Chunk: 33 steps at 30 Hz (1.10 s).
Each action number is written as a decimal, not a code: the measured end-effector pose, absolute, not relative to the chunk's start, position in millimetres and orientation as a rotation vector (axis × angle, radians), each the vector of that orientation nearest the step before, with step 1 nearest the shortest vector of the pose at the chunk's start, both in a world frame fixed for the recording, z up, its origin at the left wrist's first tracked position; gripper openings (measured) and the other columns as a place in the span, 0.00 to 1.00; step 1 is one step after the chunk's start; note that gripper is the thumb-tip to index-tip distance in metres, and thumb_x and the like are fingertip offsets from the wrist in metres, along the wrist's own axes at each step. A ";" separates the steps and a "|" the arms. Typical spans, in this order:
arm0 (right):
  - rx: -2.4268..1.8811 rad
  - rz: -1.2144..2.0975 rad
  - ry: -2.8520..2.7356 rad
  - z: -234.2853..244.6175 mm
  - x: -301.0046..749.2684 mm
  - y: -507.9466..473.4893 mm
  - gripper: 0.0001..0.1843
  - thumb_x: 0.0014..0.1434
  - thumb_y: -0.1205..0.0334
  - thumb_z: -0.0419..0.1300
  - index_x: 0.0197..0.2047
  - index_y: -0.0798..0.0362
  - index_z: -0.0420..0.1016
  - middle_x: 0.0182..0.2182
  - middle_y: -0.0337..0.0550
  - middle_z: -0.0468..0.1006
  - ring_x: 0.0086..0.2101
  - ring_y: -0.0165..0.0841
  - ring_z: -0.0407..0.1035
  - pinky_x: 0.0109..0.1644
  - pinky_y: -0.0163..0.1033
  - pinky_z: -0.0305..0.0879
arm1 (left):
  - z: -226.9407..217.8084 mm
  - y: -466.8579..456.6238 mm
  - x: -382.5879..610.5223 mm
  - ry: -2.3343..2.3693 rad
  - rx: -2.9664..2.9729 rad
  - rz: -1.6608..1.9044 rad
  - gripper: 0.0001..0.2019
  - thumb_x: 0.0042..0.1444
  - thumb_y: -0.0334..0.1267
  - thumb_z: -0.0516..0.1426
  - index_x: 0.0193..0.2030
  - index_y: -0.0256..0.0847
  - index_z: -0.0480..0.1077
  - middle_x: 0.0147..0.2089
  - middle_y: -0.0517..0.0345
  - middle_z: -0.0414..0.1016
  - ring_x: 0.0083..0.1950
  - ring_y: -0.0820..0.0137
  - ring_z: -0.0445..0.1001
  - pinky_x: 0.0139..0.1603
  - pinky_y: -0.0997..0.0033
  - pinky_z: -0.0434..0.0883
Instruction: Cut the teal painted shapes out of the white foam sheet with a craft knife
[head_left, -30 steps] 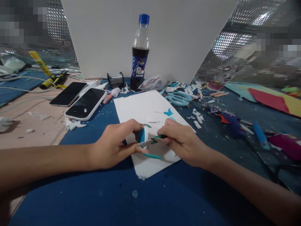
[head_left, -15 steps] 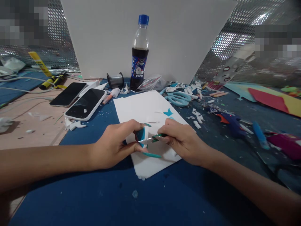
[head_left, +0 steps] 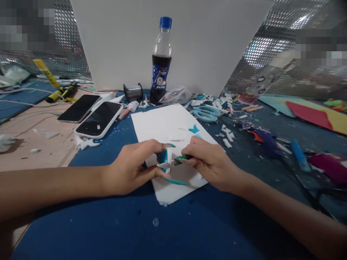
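In the head view, my left hand (head_left: 135, 162) pinches a small blue-and-white piece (head_left: 162, 156), which looks like foam, between thumb and fingers. My right hand (head_left: 207, 159) is closed around a craft knife (head_left: 164, 165); its thin blade lies against the near part of that piece. Green shows at my right fingertips, where the knife's handle is mostly hidden. Both hands are above a white sheet (head_left: 162, 126) lying at an angle on the blue table surface (head_left: 114, 224). Bright blue scraps (head_left: 194, 129) and thin white strips rest on the sheet beyond my fingers.
Two phones (head_left: 99, 119) lie at the left. Behind the sheet stand a Pepsi bottle (head_left: 161, 68), a wire spool (head_left: 133, 92) and a white board (head_left: 119, 43). Light-blue scissors (head_left: 206, 113) lie near white offcuts. A dark-blue glue gun (head_left: 267, 142) lies at the right.
The blade has shifted slightly down and now sits at the near part of the blue-and-white piece. The piece has turned a little in my left fingers. Both arms stay almost still.
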State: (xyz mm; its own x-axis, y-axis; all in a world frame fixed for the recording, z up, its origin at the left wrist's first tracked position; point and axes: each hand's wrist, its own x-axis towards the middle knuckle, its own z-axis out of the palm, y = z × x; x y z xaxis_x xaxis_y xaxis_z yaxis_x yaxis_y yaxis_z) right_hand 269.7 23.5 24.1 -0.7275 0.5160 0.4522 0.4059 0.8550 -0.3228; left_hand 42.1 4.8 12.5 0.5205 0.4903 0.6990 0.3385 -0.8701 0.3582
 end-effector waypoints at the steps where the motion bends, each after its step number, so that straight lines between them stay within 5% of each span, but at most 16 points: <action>1: -0.674 0.270 -2.486 24.1 269.6 23.2 0.24 0.69 0.51 0.41 0.30 0.56 0.66 0.21 0.38 0.59 0.25 0.29 0.55 0.26 0.33 0.50 | 12.6 4.8 42.3 0.705 2.579 1.263 0.14 0.66 0.47 0.49 0.40 0.36 0.60 0.32 0.51 0.76 0.28 0.73 0.75 0.26 0.79 0.70; 14: -0.705 0.304 -2.475 24.1 271.0 24.5 0.24 0.69 0.50 0.40 0.30 0.55 0.66 0.21 0.38 0.59 0.25 0.30 0.55 0.26 0.34 0.50 | 11.7 4.3 42.1 0.765 2.525 1.204 0.14 0.64 0.50 0.50 0.39 0.39 0.60 0.32 0.55 0.76 0.21 0.76 0.71 0.17 0.80 0.64; 25: -0.657 0.269 -2.439 21.0 271.9 26.1 0.22 0.69 0.51 0.42 0.30 0.54 0.65 0.21 0.37 0.58 0.25 0.29 0.54 0.26 0.34 0.49 | 12.1 4.6 41.0 0.762 2.530 1.186 0.14 0.65 0.49 0.49 0.41 0.39 0.60 0.33 0.54 0.77 0.23 0.74 0.74 0.19 0.80 0.67; 33: -0.689 0.280 -2.448 20.6 272.1 26.5 0.22 0.69 0.52 0.42 0.30 0.54 0.65 0.21 0.37 0.58 0.25 0.29 0.54 0.26 0.34 0.50 | 11.7 5.9 43.4 0.714 2.542 1.196 0.12 0.65 0.46 0.50 0.43 0.38 0.61 0.33 0.52 0.76 0.31 0.72 0.77 0.30 0.77 0.73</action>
State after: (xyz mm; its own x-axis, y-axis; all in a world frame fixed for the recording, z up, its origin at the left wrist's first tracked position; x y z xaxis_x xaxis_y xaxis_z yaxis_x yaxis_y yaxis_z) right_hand 272.1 26.5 20.6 -0.7019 0.5328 0.4726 0.4121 0.8451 -0.3406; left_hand 43.4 5.9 11.7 0.5445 0.5253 0.6539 0.3266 -0.8509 0.4116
